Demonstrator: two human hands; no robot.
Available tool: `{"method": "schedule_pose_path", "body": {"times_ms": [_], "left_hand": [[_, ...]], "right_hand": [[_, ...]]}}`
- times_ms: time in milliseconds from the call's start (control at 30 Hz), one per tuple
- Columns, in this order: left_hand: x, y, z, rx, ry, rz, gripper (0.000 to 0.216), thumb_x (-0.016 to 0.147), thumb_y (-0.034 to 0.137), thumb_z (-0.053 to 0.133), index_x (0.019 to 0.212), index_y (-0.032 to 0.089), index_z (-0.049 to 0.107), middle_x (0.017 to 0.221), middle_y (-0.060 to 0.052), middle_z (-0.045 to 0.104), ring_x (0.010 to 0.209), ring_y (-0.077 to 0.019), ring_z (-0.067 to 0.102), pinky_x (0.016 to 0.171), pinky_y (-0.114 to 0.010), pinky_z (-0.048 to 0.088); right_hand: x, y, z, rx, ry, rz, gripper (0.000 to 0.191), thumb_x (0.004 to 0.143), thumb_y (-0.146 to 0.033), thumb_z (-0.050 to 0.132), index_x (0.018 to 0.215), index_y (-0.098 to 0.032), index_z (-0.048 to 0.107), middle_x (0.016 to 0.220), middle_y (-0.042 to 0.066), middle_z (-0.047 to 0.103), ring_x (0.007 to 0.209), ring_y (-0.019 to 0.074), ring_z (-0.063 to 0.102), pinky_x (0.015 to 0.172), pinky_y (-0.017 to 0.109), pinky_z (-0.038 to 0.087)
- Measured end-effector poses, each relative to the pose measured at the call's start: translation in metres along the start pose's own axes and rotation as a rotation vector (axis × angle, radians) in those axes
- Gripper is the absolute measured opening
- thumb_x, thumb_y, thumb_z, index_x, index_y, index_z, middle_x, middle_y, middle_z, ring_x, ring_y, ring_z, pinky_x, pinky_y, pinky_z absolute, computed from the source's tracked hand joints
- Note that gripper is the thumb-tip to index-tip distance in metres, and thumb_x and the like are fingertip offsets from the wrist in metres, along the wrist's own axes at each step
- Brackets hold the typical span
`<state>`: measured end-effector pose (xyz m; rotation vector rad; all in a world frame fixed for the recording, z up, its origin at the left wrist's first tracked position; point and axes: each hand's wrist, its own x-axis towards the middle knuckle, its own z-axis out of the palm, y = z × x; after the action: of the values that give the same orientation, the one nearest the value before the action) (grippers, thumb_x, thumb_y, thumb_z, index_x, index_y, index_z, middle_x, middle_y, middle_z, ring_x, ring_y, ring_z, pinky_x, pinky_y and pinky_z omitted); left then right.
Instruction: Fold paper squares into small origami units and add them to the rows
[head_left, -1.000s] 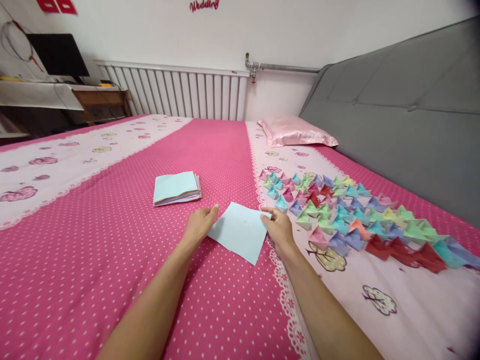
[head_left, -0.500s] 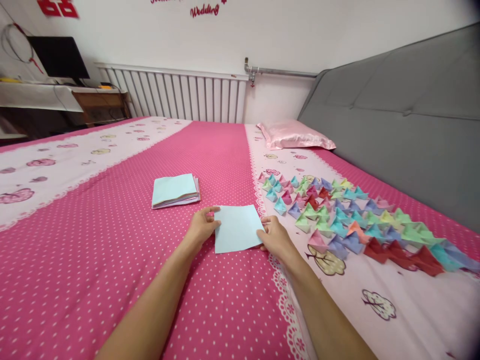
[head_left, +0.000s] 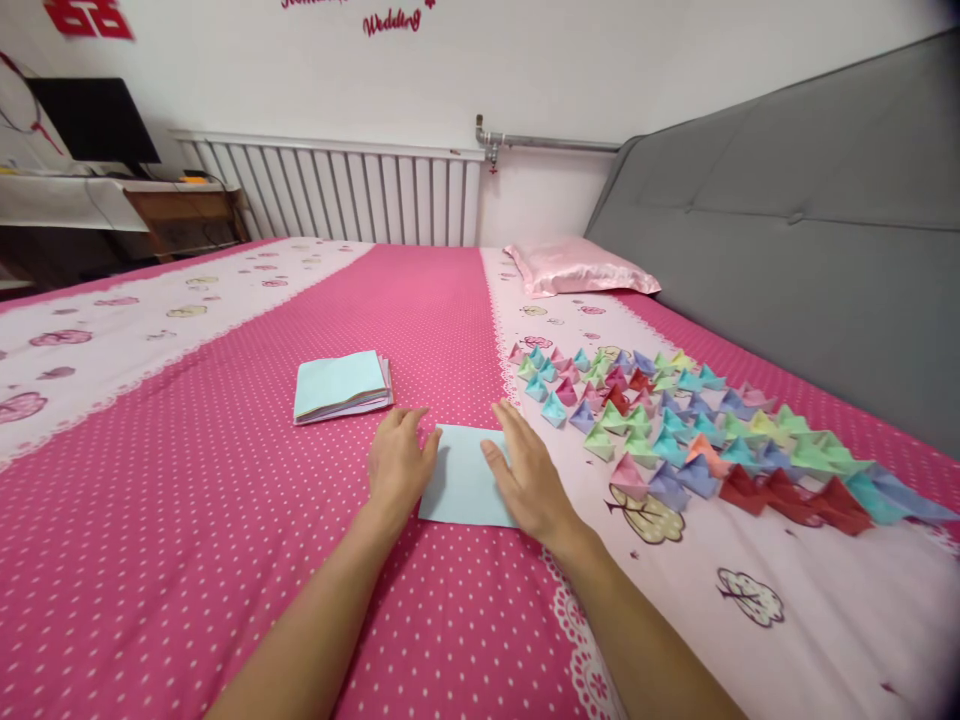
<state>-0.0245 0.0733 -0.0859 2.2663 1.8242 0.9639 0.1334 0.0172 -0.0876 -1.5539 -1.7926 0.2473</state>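
Note:
A pale blue sheet of paper (head_left: pixel 466 480) lies flat on the pink dotted bedspread (head_left: pixel 442 610) in front of me. My left hand (head_left: pixel 401 460) is at its left edge, fingers apart and holding nothing. Over the sheet's right side is my right hand (head_left: pixel 529 475), thumb and fingers spread, covering that edge; whether it touches the paper I cannot tell. A stack of coloured paper sheets (head_left: pixel 341 385), pale blue on top, rests on the bed beyond my left hand.
Rows of folded paper boats (head_left: pixel 697 450) in many colours cover the bed to the right. A pink pillow (head_left: pixel 581 265) lies farther back by the grey headboard (head_left: pixel 787 200). At the far side are a white radiator (head_left: pixel 337 190) and a desk with a monitor (head_left: pixel 94 120).
Both hands have let go of the blue sheet's side edges and opened. The sheet now lies on the bed, with my right hand shifted over it. The view has turned slightly right.

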Motion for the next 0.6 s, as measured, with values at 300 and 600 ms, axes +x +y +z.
{"method": "schedule_pose_path", "body": {"times_ms": [300, 600], "left_hand": [[-0.016, 0.000, 0.038, 0.160, -0.390, 0.450, 0.059, 0.089, 0.040, 0.026, 0.136, 0.006, 0.025, 0.144, -0.015, 0.023, 0.134, -0.0249, 0.012, 0.107, -0.043, 0.020], [-0.018, -0.003, 0.039, 0.238, -0.424, 0.378, 0.060, 0.088, 0.045, 0.025, 0.136, 0.011, 0.027, 0.144, -0.014, 0.024, 0.133, -0.0230, 0.017, 0.108, -0.039, 0.016]], "right_hand": [[-0.003, 0.016, 0.030, -0.197, -0.331, -0.054, 0.070, 0.087, -0.054, 0.015, 0.139, -0.008, 0.012, 0.147, 0.010, 0.013, 0.136, 0.0206, 0.005, 0.109, 0.042, 0.006], [-0.005, 0.015, 0.032, -0.252, -0.338, -0.005, 0.075, 0.084, -0.061, 0.011, 0.139, -0.009, 0.017, 0.145, 0.011, 0.020, 0.135, 0.0222, 0.011, 0.109, 0.042, 0.005]]}}
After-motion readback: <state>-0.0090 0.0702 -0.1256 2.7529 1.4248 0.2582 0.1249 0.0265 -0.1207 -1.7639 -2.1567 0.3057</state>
